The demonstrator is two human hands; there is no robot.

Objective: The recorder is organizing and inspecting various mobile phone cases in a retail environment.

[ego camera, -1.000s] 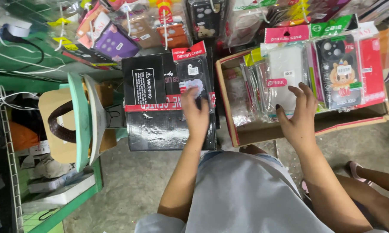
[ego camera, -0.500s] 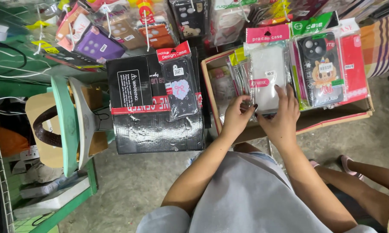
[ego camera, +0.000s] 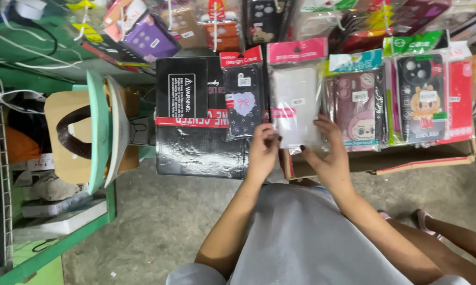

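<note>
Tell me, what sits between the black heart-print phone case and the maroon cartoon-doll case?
In the head view, a clear phone case with a pink header sits between the heart-print case and the maroon doll case, held by both hands, left and right.

From my remote seat, the lower edge of the clear packet with the pink header card (ego camera: 296, 100) was hidden behind my left hand (ego camera: 263, 152) and right hand (ego camera: 330, 158). The brown cardboard box (ego camera: 407, 158) had its inside covered by upright packets. The black carton with the red band (ego camera: 196, 126) was partly screened by the dark heart-printed case packet (ego camera: 243, 97). The hanging packets along the top (ego camera: 143, 31) were cut by the picture's edge.
</note>
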